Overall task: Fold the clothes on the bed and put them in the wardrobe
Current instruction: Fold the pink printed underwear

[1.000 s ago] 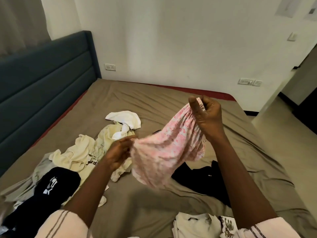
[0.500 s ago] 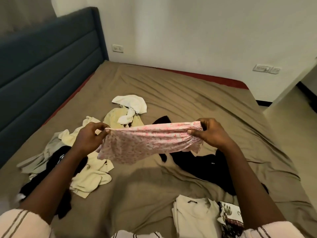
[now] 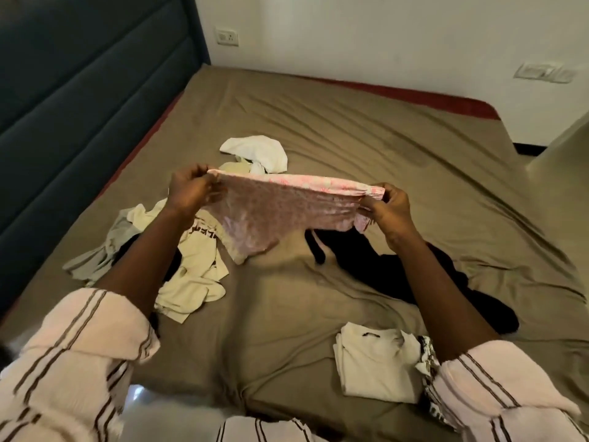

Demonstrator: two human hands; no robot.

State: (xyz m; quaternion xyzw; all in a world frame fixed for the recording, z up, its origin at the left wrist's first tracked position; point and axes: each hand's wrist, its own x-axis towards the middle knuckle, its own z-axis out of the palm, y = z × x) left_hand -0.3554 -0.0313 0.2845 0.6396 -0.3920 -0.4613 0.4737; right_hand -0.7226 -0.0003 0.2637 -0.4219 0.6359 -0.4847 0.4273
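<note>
Since one second ago the right hand (image 3: 387,205) has come down level with the left hand (image 3: 191,194), so the pink garment (image 3: 280,212) no longer hangs slanted but is stretched flat between them. At the left, a pile of cream clothes (image 3: 197,266) lies on the bed (image 3: 382,138) under the left forearm. The left hand pinches the left end of the garment's upper edge with curled fingers. The garment is light pink with a small darker pink print and a gathered edge on top; its lower part sags toward the left. It is held in the air above the brown sheet. The right hand grips the bunched right end. Below it lies a black garment (image 3: 398,266), and nearer the person a folded white shirt (image 3: 373,362).
</note>
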